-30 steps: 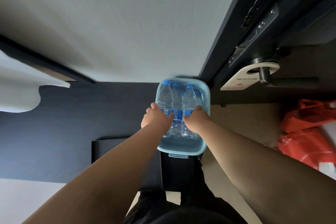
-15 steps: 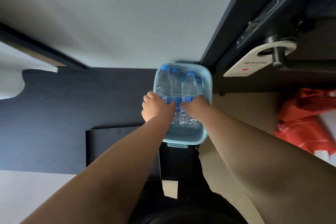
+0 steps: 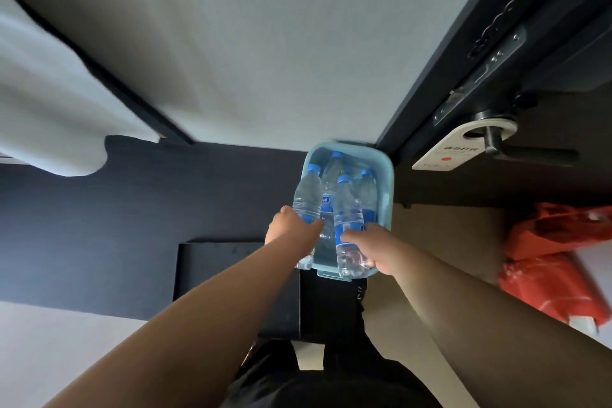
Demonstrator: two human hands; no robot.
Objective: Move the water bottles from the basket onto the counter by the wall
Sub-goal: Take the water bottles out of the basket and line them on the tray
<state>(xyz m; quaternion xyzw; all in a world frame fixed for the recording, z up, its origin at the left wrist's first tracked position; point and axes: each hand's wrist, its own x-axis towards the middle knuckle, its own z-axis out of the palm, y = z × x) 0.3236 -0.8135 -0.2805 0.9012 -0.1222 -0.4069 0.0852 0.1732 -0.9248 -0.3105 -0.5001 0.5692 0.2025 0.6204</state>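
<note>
Dark counter (image 3: pixel 132 225) seen below pale wall (image 3: pixel 265 43), door handle (image 3: pixel 516 151) w/ tag at right. Blue basket (image 3: pixel 387 175) sat by wall corner. Clear blue-capped bottles inside, approx. 3 left. One bottle (image 3: pixel 306 202) gripped by left hand (image 3: pixel 291 230), another bottle (image 3: pixel 347 225) by right hand (image 3: pixel 377 247), both raised above the rim.

Clear, glossy plastic is showing in the bottle (image 3: pixel 306 200) gripped by the left hand (image 3: pixel 291 230) and in the bottle (image 3: pixel 347 225) gripped by the right hand (image 3: pixel 377 248), each with a smooth blue plastic cap and a blue label. Around both hands, the pale blue basket (image 3: pixel 387 189) is looking like smooth, faintly shiny plastic. Left of the left hand, the dark counter (image 3: pixel 132 209) is appearing matt. Right of the right hand, the red bags (image 3: pixel 559 262) are gleaming like crinkled thin plastic, and the door handle (image 3: pixel 526 152) above is looking like dark matt metal.
</note>
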